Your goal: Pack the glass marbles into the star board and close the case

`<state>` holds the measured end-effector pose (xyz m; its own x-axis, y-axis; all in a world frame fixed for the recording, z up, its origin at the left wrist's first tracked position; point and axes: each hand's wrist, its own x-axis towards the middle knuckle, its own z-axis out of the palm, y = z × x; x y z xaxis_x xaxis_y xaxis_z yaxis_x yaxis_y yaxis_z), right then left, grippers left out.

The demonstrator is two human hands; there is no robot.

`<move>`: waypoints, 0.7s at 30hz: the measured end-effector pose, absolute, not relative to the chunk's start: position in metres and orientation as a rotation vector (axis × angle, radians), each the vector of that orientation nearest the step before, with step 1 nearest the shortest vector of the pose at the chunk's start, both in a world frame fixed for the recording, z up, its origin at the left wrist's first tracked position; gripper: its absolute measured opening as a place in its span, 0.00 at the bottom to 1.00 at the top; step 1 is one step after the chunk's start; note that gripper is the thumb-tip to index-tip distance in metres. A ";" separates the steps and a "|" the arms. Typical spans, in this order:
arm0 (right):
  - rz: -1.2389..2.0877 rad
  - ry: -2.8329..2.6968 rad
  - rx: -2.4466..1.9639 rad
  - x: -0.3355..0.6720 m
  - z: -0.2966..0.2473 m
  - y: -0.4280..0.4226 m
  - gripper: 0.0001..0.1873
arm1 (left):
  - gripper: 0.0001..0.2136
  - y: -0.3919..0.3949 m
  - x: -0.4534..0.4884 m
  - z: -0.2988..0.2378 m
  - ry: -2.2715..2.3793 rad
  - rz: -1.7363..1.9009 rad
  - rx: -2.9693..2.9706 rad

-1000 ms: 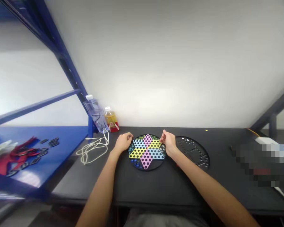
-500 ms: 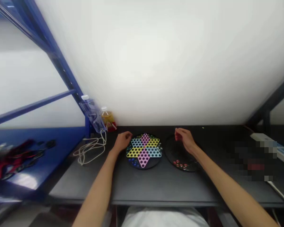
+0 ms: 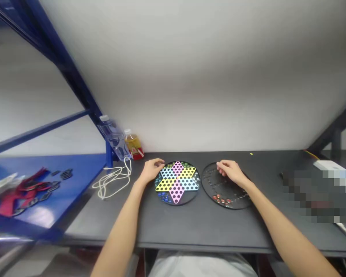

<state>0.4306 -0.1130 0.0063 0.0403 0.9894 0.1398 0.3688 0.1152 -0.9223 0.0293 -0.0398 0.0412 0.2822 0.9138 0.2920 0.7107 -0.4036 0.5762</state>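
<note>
A round black Chinese checkers board [image 3: 177,183] with a pink, yellow and light-blue star lies on the table. Marbles [image 3: 165,197] in blue, green and clear tones sit around its star. At the upper left rim is my left hand [image 3: 152,170], fingers curved and apart, fingertips at the edge; I cannot tell how firmly they touch. To the right lies a round black lid or tray [image 3: 209,187] with small holes or marks, holding several reddish marbles [image 3: 221,200] near its front edge. Above its far part my right hand [image 3: 230,171] has fingers pinched together; anything between them is hidden.
Left of the board are a coiled white cable [image 3: 112,182], a clear bottle [image 3: 114,136] and a yellow-red bottle [image 3: 134,145]. A blue surface [image 3: 83,163] carries red straps [image 3: 20,196]. At right are a white box [image 3: 331,167] and a pixelated object [image 3: 314,196].
My right hand has dropped slightly over the round tray, fingers closer together. My left hand stays by the board's rim, its index finger reaching a little further out. The picture has darkened and sharpened.
</note>
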 end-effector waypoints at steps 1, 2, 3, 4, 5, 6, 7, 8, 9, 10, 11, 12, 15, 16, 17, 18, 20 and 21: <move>0.837 -1.489 -1.419 0.430 0.007 -0.114 0.24 | 0.12 -0.041 0.029 0.042 1.459 0.839 2.204; 0.815 -1.488 -1.432 0.429 0.007 -0.115 0.24 | 0.12 -0.043 0.028 0.044 1.446 0.824 2.178; 0.796 -1.484 -1.441 0.428 0.007 -0.115 0.24 | 0.13 -0.045 0.027 0.046 1.434 0.803 2.146; 0.779 -1.476 -1.449 0.427 0.007 -0.116 0.23 | 0.15 -0.047 0.026 0.049 1.425 0.781 2.110; 0.764 -1.469 -1.457 0.426 0.006 -0.115 0.23 | 0.17 -0.050 0.025 0.051 1.417 0.756 2.077; 0.750 -1.463 -1.466 0.425 0.005 -0.115 0.23 | 0.19 -0.052 0.024 0.054 1.410 0.729 2.048; 0.728 -1.457 -1.480 0.424 0.003 -0.114 0.22 | 0.21 -0.055 0.024 0.057 1.404 0.699 2.022; 0.695 -1.451 -1.502 0.424 0.002 -0.113 0.22 | 0.23 -0.057 0.023 0.060 1.395 0.665 1.997; 0.651 -1.445 -1.533 0.424 0.000 -0.112 0.22 | 0.24 -0.059 0.023 0.063 1.385 0.629 1.974; 0.598 -1.439 -1.571 0.424 -0.001 -0.111 0.21 | 0.25 -0.061 0.024 0.065 1.375 0.596 1.955; 0.542 -1.434 -1.611 0.424 -0.002 -0.110 0.21 | 0.26 -0.062 0.025 0.067 1.366 0.564 1.942; 0.487 -1.435 -1.655 0.424 -0.003 -0.109 0.20 | 0.27 -0.063 0.026 0.068 1.359 0.536 1.937; 0.397 -1.475 -1.755 0.426 -0.002 -0.108 0.18 | 0.29 -0.064 0.029 0.070 1.361 0.476 1.953; 0.404 -1.503 -1.764 0.428 -0.001 -0.108 0.16 | 0.29 -0.064 0.031 0.069 1.366 0.468 1.963; 0.426 -1.535 -1.759 0.429 0.000 -0.108 0.13 | 0.29 -0.064 0.032 0.069 1.371 0.465 1.973; 0.457 -1.565 -1.743 0.431 0.000 -0.108 0.10 | 0.29 -0.064 0.033 0.068 1.375 0.469 1.985; 0.520 -1.601 -1.697 0.434 0.000 -0.108 0.06 | 0.29 -0.064 0.035 0.067 1.382 0.486 2.004; 0.539 -1.607 -1.679 0.436 -0.001 -0.107 0.07 | 0.29 -0.064 0.036 0.067 1.381 0.492 2.010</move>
